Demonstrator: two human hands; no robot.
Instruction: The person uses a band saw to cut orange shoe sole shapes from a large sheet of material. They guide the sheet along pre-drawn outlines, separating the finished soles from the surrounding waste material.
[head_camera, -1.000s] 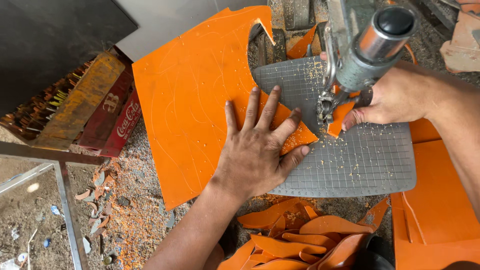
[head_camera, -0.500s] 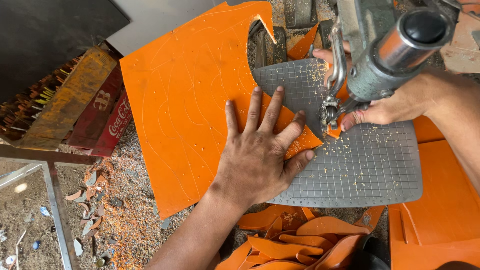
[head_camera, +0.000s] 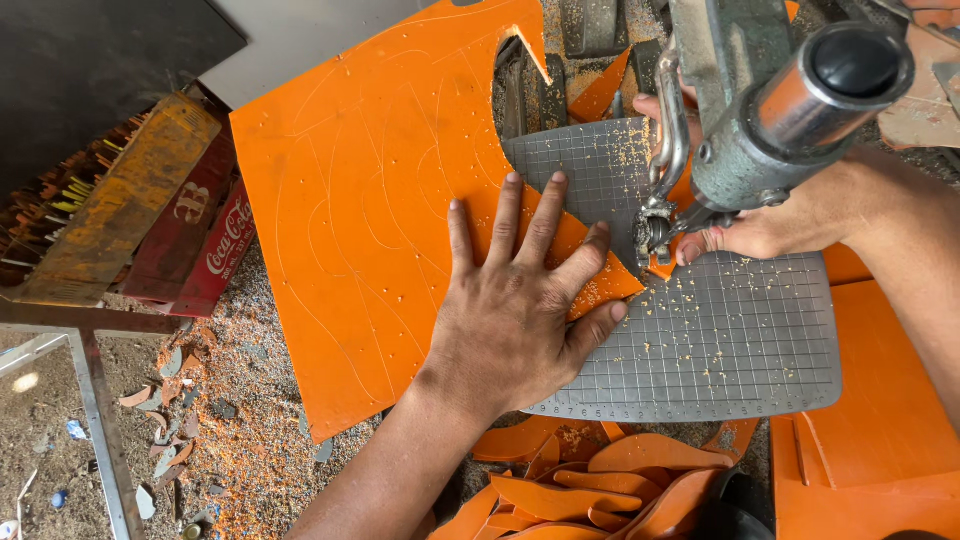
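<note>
A large orange sheet (head_camera: 370, 210) marked with curved outlines lies partly on a grey gridded metal machine table (head_camera: 730, 340). My left hand (head_camera: 520, 310) presses flat on the sheet, fingers spread, near its cut edge. My right hand (head_camera: 760, 225) pinches a small orange piece (head_camera: 662, 266) of the sheet right at the blade. The grey metal saw head (head_camera: 770, 110) hangs over that hand and hides part of it. Orange dust is scattered on the grid.
Cut orange sole-shaped pieces (head_camera: 610, 480) pile up below the table. More orange sheets (head_camera: 880, 440) lie at the right. Rusty yellow and red metal boxes (head_camera: 160, 230) stand at the left. Sawdust and scraps (head_camera: 220, 420) cover the floor beside a metal frame (head_camera: 100, 420).
My left hand has slid the orange sheet slightly up and right toward the blade. My right hand stays at the blade, more hidden by the machine head.
</note>
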